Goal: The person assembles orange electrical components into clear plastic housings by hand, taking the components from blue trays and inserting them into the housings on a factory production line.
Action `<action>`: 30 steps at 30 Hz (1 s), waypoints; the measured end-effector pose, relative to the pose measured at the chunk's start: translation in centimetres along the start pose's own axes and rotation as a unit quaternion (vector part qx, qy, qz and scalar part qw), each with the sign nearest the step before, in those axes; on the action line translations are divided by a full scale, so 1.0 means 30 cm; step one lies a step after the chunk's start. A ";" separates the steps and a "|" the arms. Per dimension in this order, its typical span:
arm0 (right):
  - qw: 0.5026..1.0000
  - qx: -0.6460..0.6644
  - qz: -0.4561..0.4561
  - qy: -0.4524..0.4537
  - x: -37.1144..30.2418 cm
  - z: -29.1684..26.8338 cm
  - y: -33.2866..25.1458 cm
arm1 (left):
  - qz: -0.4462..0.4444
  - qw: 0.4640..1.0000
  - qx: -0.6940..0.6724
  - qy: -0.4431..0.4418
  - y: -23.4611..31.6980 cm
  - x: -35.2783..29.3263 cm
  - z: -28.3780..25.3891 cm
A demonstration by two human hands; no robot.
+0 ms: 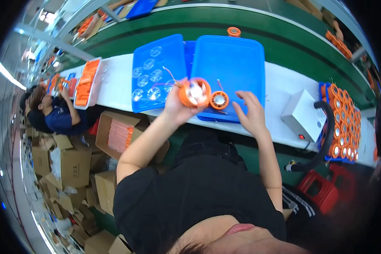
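Observation:
My left hand [176, 105] is closed around a round orange fan housing [194, 92] with white blades or a white core inside. A thin wire sticks up beside it. Just to its right, a smaller orange round part [219, 100] with a metallic centre lies at the near edge of the right blue tray [237, 55]. My right hand [254, 113] is over that tray's near right corner, fingers apart and holding nothing. Under the left hand's side is another blue tray [173, 46], where several clear fan wheels [154, 94] lie.
At right stand a white box [298, 112] with a red switch, a black hose [329, 131] and stacked orange round parts [343, 114]. A green conveyor [283, 40] runs behind. Left are a white bin [82, 99], cardboard boxes [75, 165] and a seated person [59, 118].

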State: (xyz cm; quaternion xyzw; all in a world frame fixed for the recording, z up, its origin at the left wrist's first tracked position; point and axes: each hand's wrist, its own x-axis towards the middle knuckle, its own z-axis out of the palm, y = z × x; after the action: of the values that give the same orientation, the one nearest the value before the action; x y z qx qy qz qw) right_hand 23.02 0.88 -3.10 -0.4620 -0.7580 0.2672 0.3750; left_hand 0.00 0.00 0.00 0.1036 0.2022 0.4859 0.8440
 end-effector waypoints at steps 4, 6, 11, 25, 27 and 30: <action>0.994 -0.037 -0.075 -0.074 0.225 0.101 -0.082 | -0.060 0.994 -0.033 0.089 -0.069 -0.236 -0.040; 0.973 -0.098 -0.145 -0.148 0.337 0.202 -0.139 | -0.035 0.998 -0.034 0.028 -0.102 -0.307 -0.118; 0.896 -0.279 -0.258 -0.231 0.447 0.475 -0.251 | 0.043 0.993 0.075 0.085 -0.085 -0.398 -0.128; 0.709 0.677 0.147 -0.132 0.354 0.138 -0.150 | 0.015 0.965 0.259 -0.041 0.019 -0.195 -0.054; 0.682 0.716 0.148 -0.035 0.209 0.017 -0.113 | -0.031 0.953 0.286 -0.099 -0.022 -0.096 -0.016; 0.641 0.747 0.114 0.134 -0.040 -0.139 -0.062 | -0.128 0.937 0.300 -0.124 -0.124 0.044 0.036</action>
State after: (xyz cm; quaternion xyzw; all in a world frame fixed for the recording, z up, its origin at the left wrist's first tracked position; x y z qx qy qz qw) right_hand 25.85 -0.75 0.31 -0.1385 -0.1837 0.7186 0.6563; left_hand 3.97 -0.71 -0.73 0.3844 0.2442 0.2743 0.8470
